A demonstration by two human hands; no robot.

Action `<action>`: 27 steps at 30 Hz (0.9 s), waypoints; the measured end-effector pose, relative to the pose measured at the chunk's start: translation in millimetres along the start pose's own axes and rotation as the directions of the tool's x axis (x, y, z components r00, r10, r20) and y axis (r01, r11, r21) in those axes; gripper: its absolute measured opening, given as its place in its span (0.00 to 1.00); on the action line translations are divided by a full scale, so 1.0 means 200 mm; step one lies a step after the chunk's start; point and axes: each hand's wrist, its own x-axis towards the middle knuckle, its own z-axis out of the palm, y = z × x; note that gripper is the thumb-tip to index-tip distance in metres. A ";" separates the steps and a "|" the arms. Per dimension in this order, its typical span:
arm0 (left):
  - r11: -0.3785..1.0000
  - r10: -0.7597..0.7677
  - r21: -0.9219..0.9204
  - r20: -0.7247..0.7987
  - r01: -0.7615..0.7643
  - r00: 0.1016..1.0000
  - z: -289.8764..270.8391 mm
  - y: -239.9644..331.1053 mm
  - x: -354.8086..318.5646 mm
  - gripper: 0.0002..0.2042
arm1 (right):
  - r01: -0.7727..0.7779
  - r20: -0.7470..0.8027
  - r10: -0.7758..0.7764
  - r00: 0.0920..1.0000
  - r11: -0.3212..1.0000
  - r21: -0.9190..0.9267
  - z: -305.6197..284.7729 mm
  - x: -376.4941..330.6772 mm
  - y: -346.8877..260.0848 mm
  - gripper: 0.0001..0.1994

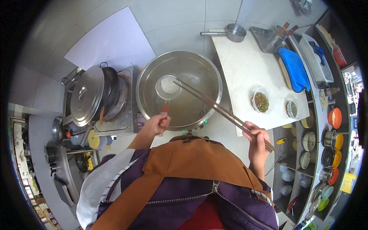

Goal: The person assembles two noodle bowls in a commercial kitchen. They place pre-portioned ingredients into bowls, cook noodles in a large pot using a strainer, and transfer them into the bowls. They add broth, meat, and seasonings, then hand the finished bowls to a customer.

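Note:
My left hand (158, 125) is closed around the reddish-brown handle of a strainer (165, 109). The strainer's round basket sits inside a large, wide metal pot (218, 82), with cloudy liquid in it. A pale white clump of food (168, 85), possibly noodles, lies in the basket; its exact kind is too small to tell. Two long dark wooden chopsticks (226, 114) are gripped in my right hand (258, 140), at the pot's right. They slant across the rim, and their tips reach the right side of the strainer basket.
On the white counter (237, 61) at right stand two clear bowls of greenish soup (261, 101), a small saucepan (236, 33) and a blue cloth (294, 69). A stove (120, 126) at left bears a wok (111, 84) and a metal lid (87, 96). Shelves of dishes (308, 142) line the far right.

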 end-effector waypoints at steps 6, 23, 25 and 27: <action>0.824 -0.213 -0.503 0.153 0.261 0.965 0.09 0.43 0.74 0.12 | 0.062 -0.287 -0.065 0.956 0.998 -0.021 0.05 -0.08 0.07 0.13; 0.994 -0.107 -0.018 0.053 0.108 0.993 0.06 0.25 0.41 0.12 | 0.135 -0.389 -0.127 0.912 0.991 -0.007 0.08 -0.20 0.05 0.13; 0.985 -0.161 -0.045 0.054 0.164 0.985 -0.05 0.19 0.32 0.10 | 0.159 -0.408 -0.139 0.902 0.987 0.018 0.08 -0.21 0.05 0.13; 0.925 -0.328 -0.147 0.151 0.350 0.932 -0.13 0.21 0.34 0.07 | 0.173 -0.429 -0.146 0.891 0.985 0.023 0.07 -0.22 0.06 0.13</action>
